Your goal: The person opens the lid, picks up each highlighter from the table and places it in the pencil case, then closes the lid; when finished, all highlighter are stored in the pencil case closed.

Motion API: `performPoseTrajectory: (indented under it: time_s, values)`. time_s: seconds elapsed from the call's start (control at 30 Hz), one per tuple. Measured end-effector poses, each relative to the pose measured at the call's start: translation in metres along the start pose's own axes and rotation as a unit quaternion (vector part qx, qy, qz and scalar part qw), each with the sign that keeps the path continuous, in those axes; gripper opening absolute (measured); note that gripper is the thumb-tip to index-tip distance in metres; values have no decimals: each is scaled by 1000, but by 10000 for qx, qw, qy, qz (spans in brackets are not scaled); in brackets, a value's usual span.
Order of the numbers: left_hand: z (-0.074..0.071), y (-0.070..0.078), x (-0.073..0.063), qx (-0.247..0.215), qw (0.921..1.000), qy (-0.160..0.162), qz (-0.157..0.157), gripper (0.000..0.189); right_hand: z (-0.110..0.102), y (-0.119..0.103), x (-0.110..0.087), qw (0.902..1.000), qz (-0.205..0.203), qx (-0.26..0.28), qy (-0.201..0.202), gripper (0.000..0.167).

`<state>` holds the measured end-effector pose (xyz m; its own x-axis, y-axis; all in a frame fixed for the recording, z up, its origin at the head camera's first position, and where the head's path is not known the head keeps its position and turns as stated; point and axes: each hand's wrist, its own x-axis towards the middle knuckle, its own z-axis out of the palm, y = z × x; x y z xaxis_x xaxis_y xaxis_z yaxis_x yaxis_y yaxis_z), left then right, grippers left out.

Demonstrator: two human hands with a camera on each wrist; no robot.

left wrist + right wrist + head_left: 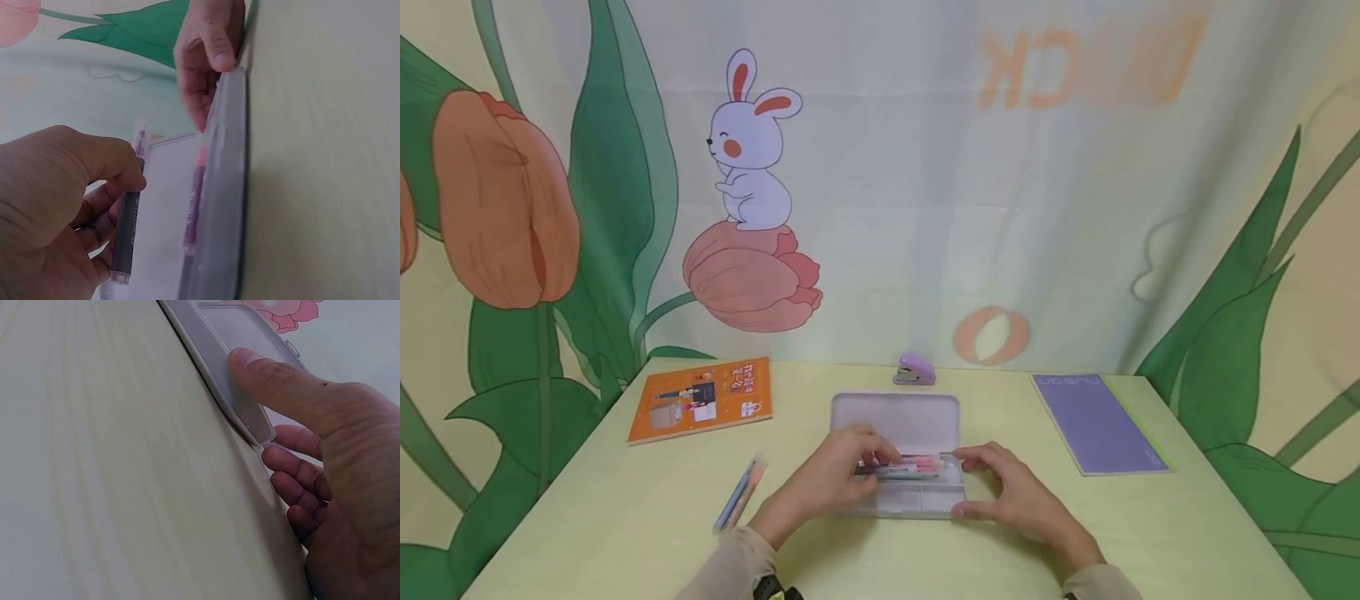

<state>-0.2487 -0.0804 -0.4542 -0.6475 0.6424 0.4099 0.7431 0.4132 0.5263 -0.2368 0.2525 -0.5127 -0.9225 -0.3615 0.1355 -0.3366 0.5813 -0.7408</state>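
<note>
Pale yellow-green tabletop [625, 533] set with an open grey-white pencil case [898, 500]

Behind the table, a pale curtain [880, 183] printed with tulips and a white rabbit is hung. At the table's near middle, the shallow rectangular pencil case is laid open, its plain lid [910, 415] tipped back on the far side. Its tray is split by low dividers; in the long rear compartment, slim pens with pink and green parts [919, 461] are gathered. Over the case's left part, a dark-barrelled pen with a clear cap [127, 234] is pinched by the left hand [842, 475]. The case's right end is held by the right hand [1011, 496], thumb on the near corner, fingers around the end. To the left, two slim pens [734, 498] are laid side by side. Farther back are placed an orange illustrated book [703, 402], a small purple stapler [916, 369] and a violet-covered notebook [1099, 425].
</note>
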Motion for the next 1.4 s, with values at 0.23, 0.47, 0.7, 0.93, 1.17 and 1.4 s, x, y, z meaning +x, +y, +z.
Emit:
performPoseTrajectory:
  time_s: [0.23,0.47,0.7,0.93,1.17,1.4]
  values:
    - [14,-2,-8,-124,9990,-349,-261,37,3,-1,-2,10000,24,-12,7,79]
    - [10,-1,-12,-142,9989,-188,-413,38,3,-3,-2,10000,82,50,-14,79]
    - [-9,-6,-15,-15,9980,139,-614,34,3,-3,-2,10000,30,19,-16,80]
    - [-41,-19,-27,280,9922,569,-1077,29,-1,-1,-2,10000,33,-35,-13,80]
    - [-78,-29,-54,586,9789,852,-1765,27,0,-1,0,10000,23,-15,-30,81]
    - [-98,-43,-88,867,9664,897,-2249,27,0,1,1,10000,50,57,-40,81]
